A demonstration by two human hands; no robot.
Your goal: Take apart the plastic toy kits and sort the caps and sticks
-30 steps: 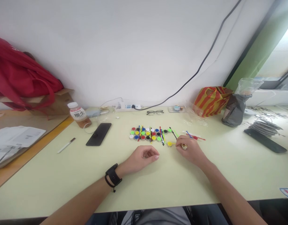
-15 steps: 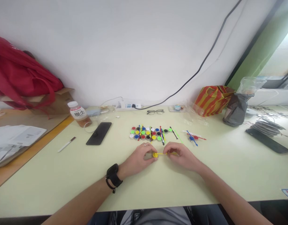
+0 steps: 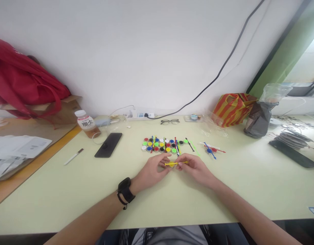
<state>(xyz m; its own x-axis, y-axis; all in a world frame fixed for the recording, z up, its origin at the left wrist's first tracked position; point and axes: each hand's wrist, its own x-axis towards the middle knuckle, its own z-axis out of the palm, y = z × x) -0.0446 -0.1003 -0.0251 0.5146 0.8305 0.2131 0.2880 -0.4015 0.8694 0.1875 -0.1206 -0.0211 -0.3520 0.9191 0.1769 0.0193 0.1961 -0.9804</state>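
My right hand (image 3: 195, 169) pinches a yellow arrow-shaped pointer (image 3: 168, 164), which lies sideways over a small yellow round base (image 3: 171, 165). My left hand (image 3: 153, 170) is curled about that base, with the thumb at its near side and the index finger lifted; its other fingertips are partly hidden. Just beyond my hands, rows of small coloured round bases (image 3: 156, 149) stand close together, with several coloured arrow pointers lying across them. Off to the right, blue and red arrow pointers (image 3: 210, 150) lie crossed over one another.
A black phone (image 3: 108, 145), a cigarette-like stick (image 3: 73, 157) and a bottle (image 3: 87, 124) are on the left. Glasses (image 3: 170, 121) and a power strip (image 3: 140, 116) lie by the wall. A striped bag (image 3: 231, 109), a grey bag (image 3: 257, 120) and stacked discs (image 3: 295, 140) stand right.
The yellow pointer has moved left, from beside the yellow base to over it. My right hand has come closer to my left, whose index finger has lifted off the base.
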